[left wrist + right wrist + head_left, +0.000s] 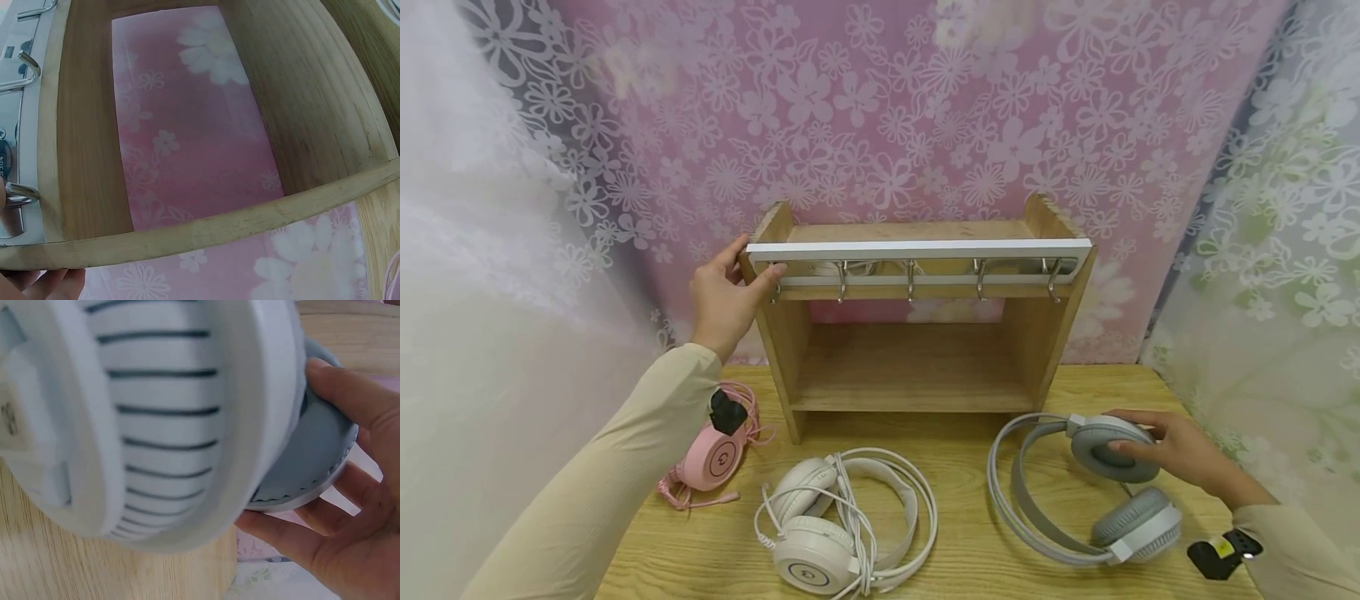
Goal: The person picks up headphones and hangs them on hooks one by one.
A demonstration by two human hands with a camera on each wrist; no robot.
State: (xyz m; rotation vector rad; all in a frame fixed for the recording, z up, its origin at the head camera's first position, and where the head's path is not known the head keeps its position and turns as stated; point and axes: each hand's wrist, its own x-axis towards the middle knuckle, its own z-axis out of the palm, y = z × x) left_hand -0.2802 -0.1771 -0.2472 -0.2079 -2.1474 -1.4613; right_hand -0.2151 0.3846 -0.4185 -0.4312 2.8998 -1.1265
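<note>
Right now: right hand [1187, 454] curled round the grey headset [1090, 492], gripping its upper ear cup, band arcing leftward on the table [970, 533]. Hooks [910, 279] up and left. Left hand [726, 292] gripping the rack [917, 325] at its left end.

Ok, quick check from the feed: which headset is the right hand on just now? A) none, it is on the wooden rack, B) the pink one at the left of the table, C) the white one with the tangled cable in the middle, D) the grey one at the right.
D: the right hand grips an ear cup of the grey headset, while the left hand holds the wooden rack.
</note>
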